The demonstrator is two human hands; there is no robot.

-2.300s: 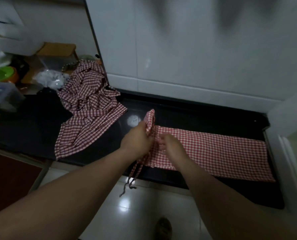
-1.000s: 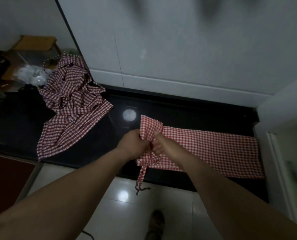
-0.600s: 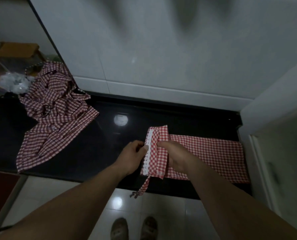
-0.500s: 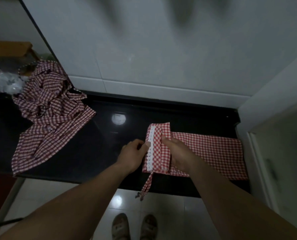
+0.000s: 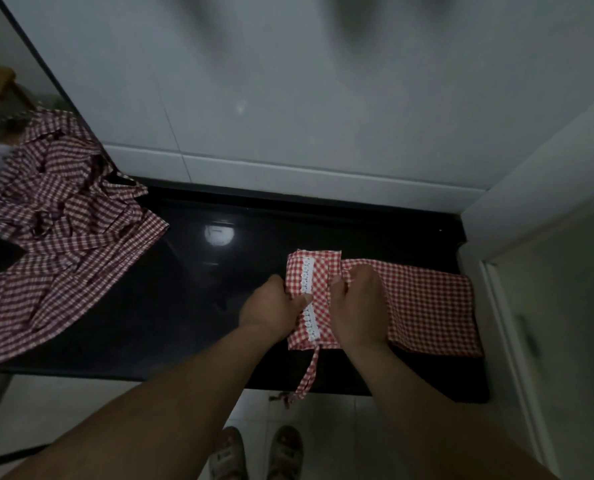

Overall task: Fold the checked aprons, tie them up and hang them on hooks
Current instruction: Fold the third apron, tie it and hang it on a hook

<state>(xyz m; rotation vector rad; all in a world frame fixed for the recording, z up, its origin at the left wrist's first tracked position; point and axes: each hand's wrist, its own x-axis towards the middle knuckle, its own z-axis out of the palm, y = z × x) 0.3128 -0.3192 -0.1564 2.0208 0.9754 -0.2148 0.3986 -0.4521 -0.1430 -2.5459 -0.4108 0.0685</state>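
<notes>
both hands grip folded apron (image 5: 427, 299) end: left hand (image 5: 271, 308), right hand (image 5: 359, 306), arms extended.

I see the folded apron (image 5: 427, 299) at the counter's (image 5: 184, 306) right end, its tie (image 5: 307, 372) hanging over the front edge. The apron heap (image 5: 63, 216) lies at the left end.
</notes>
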